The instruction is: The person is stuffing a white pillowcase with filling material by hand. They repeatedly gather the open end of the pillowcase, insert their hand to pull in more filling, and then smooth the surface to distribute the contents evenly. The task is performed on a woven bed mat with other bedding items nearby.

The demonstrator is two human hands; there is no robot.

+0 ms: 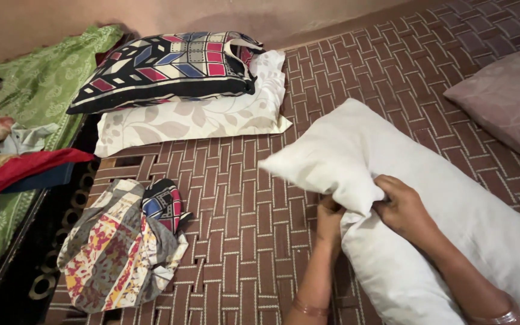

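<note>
Both hands pinch white pillow (428, 198) at folded middle. Left hand (330, 219) grips beneath fold, right hand (401, 207) clamps on top, just beside. Pillow's long axis runs from far-left corner back toward right forearm, lying on woven bed (236, 198).

Pillows: 4, namely white pillow (452, 198), patterned dark pillow (170, 69), floral cream pillow (200, 120), mauve pillow (507, 99)
Crumpled pillow covers: 2, grey-floral cover (115, 253), dark patterned cover (164, 201)
Hands: 2, left hand (330, 216), right hand (401, 207)
Bangles: 2
</note>
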